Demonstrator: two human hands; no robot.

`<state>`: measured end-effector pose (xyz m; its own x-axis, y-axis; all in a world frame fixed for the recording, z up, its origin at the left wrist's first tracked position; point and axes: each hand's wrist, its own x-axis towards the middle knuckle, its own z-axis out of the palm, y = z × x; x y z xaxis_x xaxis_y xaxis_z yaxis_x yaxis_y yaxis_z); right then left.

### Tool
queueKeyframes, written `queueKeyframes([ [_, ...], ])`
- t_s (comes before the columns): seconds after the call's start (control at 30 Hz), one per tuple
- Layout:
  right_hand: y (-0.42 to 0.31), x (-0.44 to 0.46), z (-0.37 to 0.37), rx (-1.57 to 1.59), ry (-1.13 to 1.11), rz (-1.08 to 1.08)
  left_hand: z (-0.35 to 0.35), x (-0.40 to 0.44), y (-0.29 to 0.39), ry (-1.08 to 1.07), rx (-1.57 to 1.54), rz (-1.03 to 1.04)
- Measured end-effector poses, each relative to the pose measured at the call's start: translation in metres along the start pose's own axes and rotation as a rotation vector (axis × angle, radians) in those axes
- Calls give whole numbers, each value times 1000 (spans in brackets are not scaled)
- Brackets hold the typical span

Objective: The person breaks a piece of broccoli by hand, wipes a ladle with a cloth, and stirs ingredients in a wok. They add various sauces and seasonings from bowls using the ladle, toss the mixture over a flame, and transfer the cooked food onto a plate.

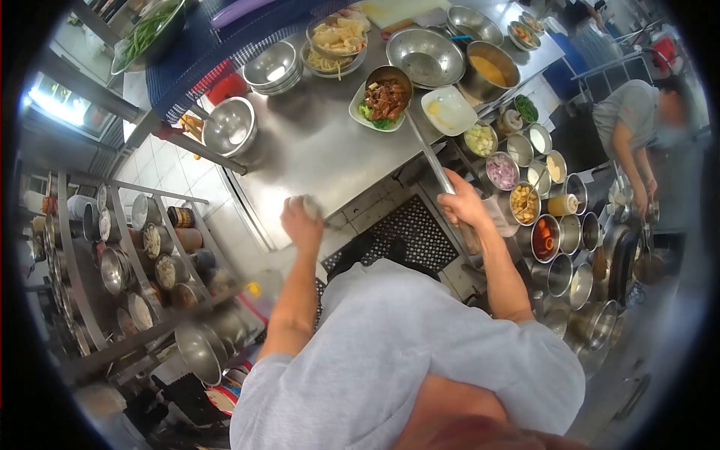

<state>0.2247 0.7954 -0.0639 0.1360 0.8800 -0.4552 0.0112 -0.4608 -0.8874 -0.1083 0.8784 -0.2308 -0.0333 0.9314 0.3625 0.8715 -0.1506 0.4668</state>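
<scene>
My right hand (pixel 463 201) is wrapped round the long metal handle of a ladle (pixel 429 150). The ladle's bowl is at the white square dish (pixel 358 114), which bears browned meat (pixel 386 97) and green vegetables (pixel 384 121). My left hand (pixel 302 220) is closed near the front edge of the steel counter (pixel 300 161), around a pale, blurred thing that I cannot make out. Right of the filled dish lies another white dish (pixel 448 111) with a yellowish smear.
Metal bowls (pixel 426 58) and a pot of orange-brown liquid (pixel 491 69) stand along the counter's back. Ingredient containers (pixel 502 171) line the right side. A shelf rack (pixel 142 259) is at left. Another person (pixel 630 120) works at far right.
</scene>
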Motion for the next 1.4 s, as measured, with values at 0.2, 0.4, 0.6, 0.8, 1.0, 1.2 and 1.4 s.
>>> queueKeyframes([
  [0.2,-2,6,-4,-80,15,-12,-5,3,4,-43,0,-34],
  [0.4,-3,8,-9,-213,57,-17,-6,1,4,-85,9,-52],
  [0.6,-15,7,-20,-449,109,-50,-7,2,6,-93,1,-49],
  [0.8,7,20,-42,-687,184,-305,-6,3,5,-81,-3,-25],
  [1.0,-19,11,-36,-824,177,-180,-8,6,8,-67,-6,-25],
  [1.2,-26,6,-33,-909,183,-130,-10,3,6,-74,-9,-10],
  [1.4,-30,-3,-34,-914,235,-155,-10,4,6,-101,-8,-45],
])
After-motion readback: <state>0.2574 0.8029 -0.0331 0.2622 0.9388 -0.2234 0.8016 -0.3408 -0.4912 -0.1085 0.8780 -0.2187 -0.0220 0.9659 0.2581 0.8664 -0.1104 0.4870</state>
